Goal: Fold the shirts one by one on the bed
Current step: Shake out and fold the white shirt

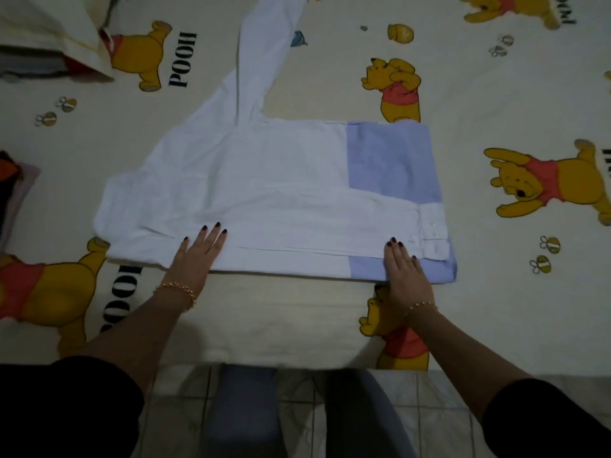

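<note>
Brightness: dim overall, with the white shirt (264, 180) brightest.
Light: from above and ahead, since shadows fall toward the near edge.
Shadows: a soft dark patch on the sheet (330, 77) beside the left forearm (142, 325); the floor tiles (297, 408) are murky.
Glare: the shirt's white panel is washed out (folds barely read).
Sharpness: soft and grainy.
Distortion: wide-angle bowing at the left and right edges.

Cream pillow (49, 28) with yellow piping in top-left corner, grey and dark folded fabric (29, 66) showing under its edge. Clothes pile (15, 190), dark, orange and pale pink, at left edge. Tiled floor (436, 411) along bottom.
</note>
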